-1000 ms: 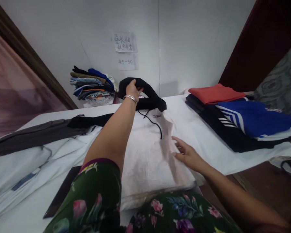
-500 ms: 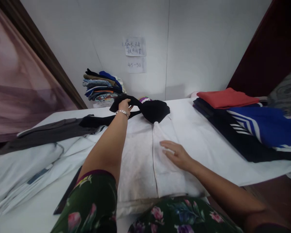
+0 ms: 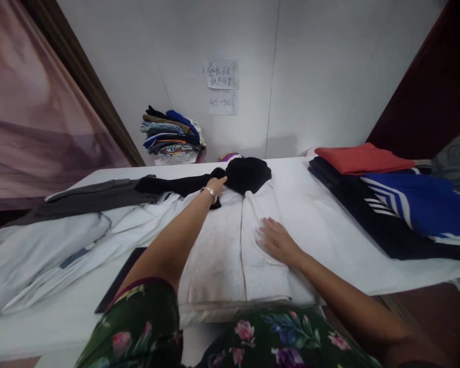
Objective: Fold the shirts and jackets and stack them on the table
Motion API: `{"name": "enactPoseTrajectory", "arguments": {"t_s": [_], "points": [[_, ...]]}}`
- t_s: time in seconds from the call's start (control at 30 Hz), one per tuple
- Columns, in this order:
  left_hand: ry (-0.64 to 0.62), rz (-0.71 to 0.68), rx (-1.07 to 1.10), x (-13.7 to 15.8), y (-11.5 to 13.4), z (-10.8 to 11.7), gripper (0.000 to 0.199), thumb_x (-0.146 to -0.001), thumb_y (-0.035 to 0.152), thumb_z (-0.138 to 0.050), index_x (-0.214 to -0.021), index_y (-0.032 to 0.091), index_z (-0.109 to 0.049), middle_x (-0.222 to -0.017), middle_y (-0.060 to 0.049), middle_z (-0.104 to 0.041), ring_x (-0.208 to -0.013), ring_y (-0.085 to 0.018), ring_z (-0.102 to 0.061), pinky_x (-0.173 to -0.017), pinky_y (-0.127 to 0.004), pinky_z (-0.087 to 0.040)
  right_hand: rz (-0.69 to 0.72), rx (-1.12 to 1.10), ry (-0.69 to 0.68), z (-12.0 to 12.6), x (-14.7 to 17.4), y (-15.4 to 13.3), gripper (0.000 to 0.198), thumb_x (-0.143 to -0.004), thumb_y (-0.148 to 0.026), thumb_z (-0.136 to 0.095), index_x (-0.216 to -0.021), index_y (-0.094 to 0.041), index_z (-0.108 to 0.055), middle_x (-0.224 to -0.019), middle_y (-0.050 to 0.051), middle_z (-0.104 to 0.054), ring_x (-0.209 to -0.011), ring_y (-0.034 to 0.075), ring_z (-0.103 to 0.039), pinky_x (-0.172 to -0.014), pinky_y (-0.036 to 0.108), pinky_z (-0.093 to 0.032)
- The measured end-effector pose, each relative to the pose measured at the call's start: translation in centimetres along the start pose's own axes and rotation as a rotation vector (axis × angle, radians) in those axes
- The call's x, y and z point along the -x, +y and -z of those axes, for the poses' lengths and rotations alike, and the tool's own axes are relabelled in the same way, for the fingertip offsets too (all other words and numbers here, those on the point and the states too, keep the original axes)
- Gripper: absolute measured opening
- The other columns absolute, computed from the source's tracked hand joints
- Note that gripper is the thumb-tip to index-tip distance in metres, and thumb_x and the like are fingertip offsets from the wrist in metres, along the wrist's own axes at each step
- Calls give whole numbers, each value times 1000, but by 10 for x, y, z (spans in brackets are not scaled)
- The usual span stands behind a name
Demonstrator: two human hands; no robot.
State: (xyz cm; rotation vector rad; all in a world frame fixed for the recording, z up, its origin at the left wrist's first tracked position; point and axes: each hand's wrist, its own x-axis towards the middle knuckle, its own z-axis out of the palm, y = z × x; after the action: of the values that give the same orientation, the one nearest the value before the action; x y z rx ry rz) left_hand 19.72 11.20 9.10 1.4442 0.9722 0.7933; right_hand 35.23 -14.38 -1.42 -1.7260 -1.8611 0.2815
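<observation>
A light-coloured jacket lies front up in front of me, its zip line running down the middle. Its black hood is at the far end. My left hand, with a bracelet on the wrist, is closed on a black sleeve beside the hood. The other stretch of black cloth reaching left seems joined to it, but the overlap hides where. On the jacket's right half, my right hand rests with fingers spread, holding nothing.
On the left lie a dark grey garment and pale clothes. A pile of folded clothes stands at the back. Right are a red folded garment and blue one over dark clothes. A dark flat piece lies near my left arm.
My left hand has drawn the black sleeve to the right and toward me, bringing it against the hood. My right hand has settled flatter on the jacket.
</observation>
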Motion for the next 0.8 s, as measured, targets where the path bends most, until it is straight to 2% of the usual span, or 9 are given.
{"name": "enactPoseTrajectory", "arguments": {"t_s": [0.1,0.17,0.23,0.3,0.37,0.5,0.6,0.7,0.8], "points": [[-45,126,-157,52,-35,-3,33,-72,44,-67,-86,14,-60,-77,-7,-66,-60,-15,-61,-56,-26,-47,-28,-130,197,13,29,17,38,-91,-39,-45,-120,-21,-63,-137,11,-51,-133,25,-39,-110,49,-31],[-127,180,-261,96,-56,-5,35,-71,44,-67,-89,14,-62,-72,-4,-65,-53,-14,-58,-51,-25,-44,-135,-192,253,18,50,29,38,-89,-39,-47,-116,-20,-65,-130,11,-58,-126,25,-48,-106,46,-38],[-289,206,-524,142,-72,-5,48,-76,48,-60,-110,14,-57,-71,-2,-65,-53,-14,-58,-51,-25,-44,-277,-230,254,20,66,37,41,-86,-41,-49,-116,-17,-65,-123,13,-62,-112,26,-58,-97,45,-46],[-298,118,-660,181,-79,-8,57,-79,48,-56,-123,13,-50,-79,-4,-67,-66,-16,-62,-61,-27,-46,-380,-264,205,18,75,38,46,-84,-42,-50,-119,-15,-62,-114,13,-67,-93,24,-65,-85,42,-52],[-240,40,-766,208,-79,-15,62,-80,45,-55,-132,13,-42,-84,-4,-68,-75,-18,-64,-70,-29,-46,-393,-292,156,13,75,32,48,-83,-41,-50,-122,-15,-60,-108,11,-68,-83,22,-66,-80,41,-54],[-238,-58,-946,236,-74,-41,72,-77,44,-59,-139,15,-37,-98,-7,-68,-92,-23,-63,-81,-34,-46,-258,-273,181,-2,63,13,48,-80,-38,-53,-122,-17,-61,-128,12,-59,-118,26,-54,-103,44,-41],[-274,-134,-1009,242,-79,-55,71,-75,35,-61,-139,13,-38,-123,-13,-60,-114,-27,-55,-96,-38,-41,-291,-327,197,-7,56,6,50,-77,-36,-55,-122,-18,-61,-137,12,-52,-128,27,-45,-105,45,-38],[-265,-142,-974,240,-84,-49,66,-75,16,-53,-139,17,-38,-136,-10,-51,-122,-23,-49,-102,-35,-37,-398,-484,226,-6,58,2,50,-73,-37,-58,-121,-20,-62,-139,11,-49,-109,25,-59,-87,39,-52],[-263,-105,-937,234,-84,-32,67,-72,6,-46,-138,18,-39,-134,-8,-53,-121,-18,-50,-102,-30,-37,-478,-624,123,-4,65,-2,53,-74,-36,-55,-125,-21,-58,-123,11,-61,-63,15,-63,-53,31,-52]]}}
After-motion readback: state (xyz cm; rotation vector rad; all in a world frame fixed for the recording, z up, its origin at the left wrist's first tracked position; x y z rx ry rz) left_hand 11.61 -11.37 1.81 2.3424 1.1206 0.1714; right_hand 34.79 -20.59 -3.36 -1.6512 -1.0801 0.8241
